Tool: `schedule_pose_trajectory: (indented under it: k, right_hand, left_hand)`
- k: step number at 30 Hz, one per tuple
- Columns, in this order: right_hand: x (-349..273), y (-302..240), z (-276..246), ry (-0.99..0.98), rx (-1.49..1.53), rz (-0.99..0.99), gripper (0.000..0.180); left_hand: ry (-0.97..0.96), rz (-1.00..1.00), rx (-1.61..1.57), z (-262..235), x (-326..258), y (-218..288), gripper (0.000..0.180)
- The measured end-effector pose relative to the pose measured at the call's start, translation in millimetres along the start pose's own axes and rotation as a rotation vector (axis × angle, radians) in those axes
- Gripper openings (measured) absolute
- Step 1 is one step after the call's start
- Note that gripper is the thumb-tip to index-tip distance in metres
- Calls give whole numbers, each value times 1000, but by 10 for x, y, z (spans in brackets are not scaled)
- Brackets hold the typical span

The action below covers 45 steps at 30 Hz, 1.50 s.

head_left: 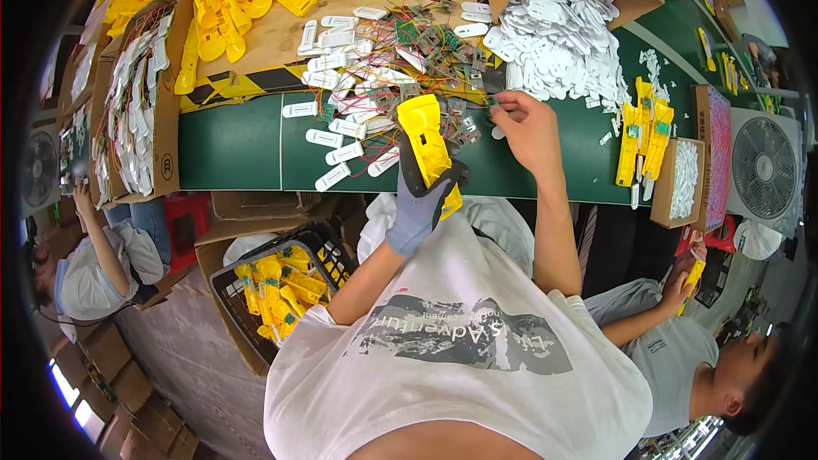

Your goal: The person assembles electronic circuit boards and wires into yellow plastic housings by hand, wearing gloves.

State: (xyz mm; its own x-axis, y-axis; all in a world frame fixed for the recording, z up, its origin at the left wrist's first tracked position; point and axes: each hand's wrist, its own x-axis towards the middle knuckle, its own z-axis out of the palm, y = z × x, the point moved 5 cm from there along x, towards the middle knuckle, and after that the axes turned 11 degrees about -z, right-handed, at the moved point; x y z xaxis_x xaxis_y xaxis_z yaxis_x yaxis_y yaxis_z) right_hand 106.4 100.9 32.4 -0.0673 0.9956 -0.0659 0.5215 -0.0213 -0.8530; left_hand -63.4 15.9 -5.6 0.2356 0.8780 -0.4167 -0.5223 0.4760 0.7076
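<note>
Yellow housing in one hand, a small circuit board pinched in the other, above a green tabletop (239, 149).

The gloved left hand (422, 200) has its grip pressed around a yellow plastic housing (424, 138), held upright at the tabletop's near edge; the bare right hand (527, 123) pinches one small green circuit board (492, 101) at the edge of the wired board pile (409, 55). Judging by the layout, much is left: that pile and the heap of white covers (562, 43) are too many to count, roughly a dozen white covers lie loose, while about four fitted yellow pieces (643, 132) sit to the right and a black crate (281, 285) below holds many more.
</note>
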Motion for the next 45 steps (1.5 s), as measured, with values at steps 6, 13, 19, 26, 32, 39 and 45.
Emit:
schedule_pose_trajectory:
  k: [6, 13, 19, 26, 32, 39, 45]
  right_hand:
    - [-156, -59, -348, 550, 505, -230, 22]
    - [-360, -481, -962, 782, 498, -465, 20]
    - [-389, -628, -1080, 695, 380, -550, 14]
    - [-329, -622, -935, 571, 249, -572, 11]
    - [-360, -527, -878, 528, 115, -583, 11]
    - [-450, -321, -716, 376, 466, -495, 9]
    - [-616, -524, -713, 52, 1043, -573, 6]
  left_hand:
    - [-28, 42, -95, 121, 27, 180, 54]
    - [-40, 381, -21, 348, 30, 782, 62]
    - [188, 379, 109, 608, 369, 1013, 61]
    - [-168, 286, 540, 1307, 423, 1130, 56]
    - [-127, 271, 505, 1217, 363, 967, 47]
    - [2, 132, 157, 1078, 132, 1053, 38]
    - [-177, 2, 126, 1047, 360, 975, 31]
